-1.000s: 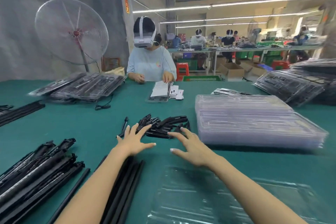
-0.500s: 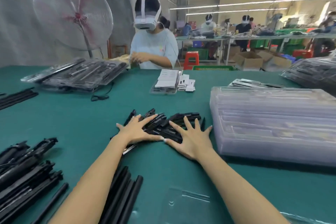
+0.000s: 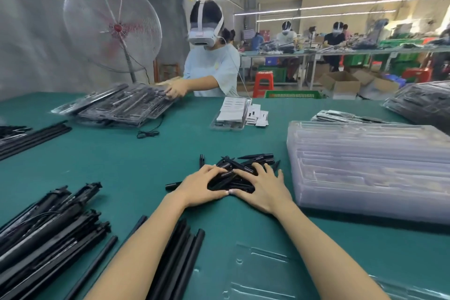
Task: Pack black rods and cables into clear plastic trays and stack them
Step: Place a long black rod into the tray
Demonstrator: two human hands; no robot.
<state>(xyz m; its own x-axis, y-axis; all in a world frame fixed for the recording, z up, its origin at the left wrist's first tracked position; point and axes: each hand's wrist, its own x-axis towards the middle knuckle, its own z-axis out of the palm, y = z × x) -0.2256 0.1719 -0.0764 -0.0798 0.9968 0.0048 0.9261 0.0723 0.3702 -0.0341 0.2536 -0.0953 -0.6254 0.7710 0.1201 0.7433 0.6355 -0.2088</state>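
A: What sits at the centre?

B: A loose heap of short black plastic rods with pointed ends (image 3: 239, 173), lying on the green felt-covered table (image 3: 121, 165). Both hands cup it. The left hand (image 3: 203, 186) bends its fingers over the near-left side, and the right hand (image 3: 261, 186) spreads its fingers over the right side, thumbs nearly meeting at the front edge.

A: Holding or just touching?

B: I judge it a gathering hold: the palms form a fence so the pieces bunch together instead of scattering. Whether any rod is actually pinched, I cannot tell; the fingertips are buried among the pieces.

A: Where would they go?

B: Probably into the single clear moulded plastic tray (image 3: 263, 275) lying close to the body, between the forearms. Its compartments are faint, and the lower edge of the view cuts it off. Just right of the heap stands a tall stack of empty clear plastic trays (image 3: 365, 173).

A: And the left?

B: Long black rods (image 3: 180, 251) lie partly under the left forearm; a bundle of black folded stands with cables (image 3: 48, 226) lies further left, its end cut off. Opposite, another person (image 3: 211, 66) handles filled trays (image 3: 117, 105); their contents are too blurred to make out.
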